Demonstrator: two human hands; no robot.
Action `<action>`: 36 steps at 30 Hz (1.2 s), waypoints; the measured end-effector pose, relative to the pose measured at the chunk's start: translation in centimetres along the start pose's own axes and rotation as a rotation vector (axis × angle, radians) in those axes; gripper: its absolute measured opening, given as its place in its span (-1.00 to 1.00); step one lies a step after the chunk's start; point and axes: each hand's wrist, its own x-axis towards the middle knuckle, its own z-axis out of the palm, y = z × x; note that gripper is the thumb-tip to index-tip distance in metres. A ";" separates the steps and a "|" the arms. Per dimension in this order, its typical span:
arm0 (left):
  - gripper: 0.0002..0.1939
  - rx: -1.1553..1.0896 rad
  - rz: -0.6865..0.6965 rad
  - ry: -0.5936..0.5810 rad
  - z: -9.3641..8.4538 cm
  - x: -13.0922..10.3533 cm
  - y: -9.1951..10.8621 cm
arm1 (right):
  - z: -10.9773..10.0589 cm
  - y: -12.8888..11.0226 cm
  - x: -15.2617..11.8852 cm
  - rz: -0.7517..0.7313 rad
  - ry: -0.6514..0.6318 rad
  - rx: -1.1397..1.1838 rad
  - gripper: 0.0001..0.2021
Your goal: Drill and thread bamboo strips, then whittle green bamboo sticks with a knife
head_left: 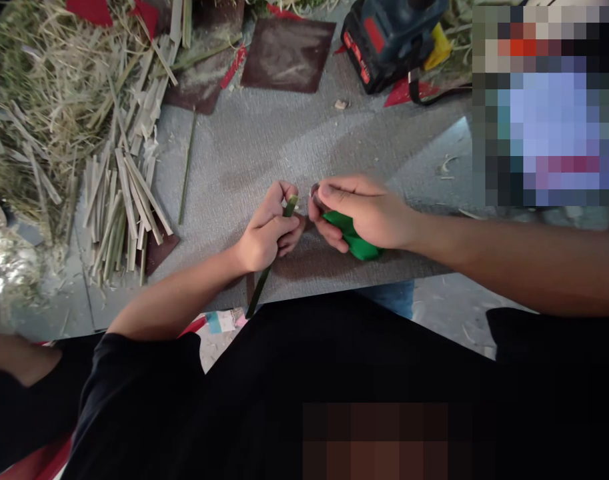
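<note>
On my remote feed, the left hand point(270, 232) has its fingers closed on a narrow green strip point(259, 291), held slanted over the near side of the desk point(244, 157), one end poking up by the thumb and the other pointing toward the operator's dark shirt point(334, 353). I note the right hand point(357, 208) just beside it, fingers curled around a bright green piece point(357, 240), with a small dark item at the fingertips that I cannot identify. Left of both: a loose stack of pale strips point(127, 207) beside tangled shavings point(49, 87).
</note>
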 end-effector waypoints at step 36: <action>-0.55 0.638 0.345 0.167 0.5 -0.6 -1.3 | 0.1 -0.6 -0.4 0.321 -0.174 0.156 -0.54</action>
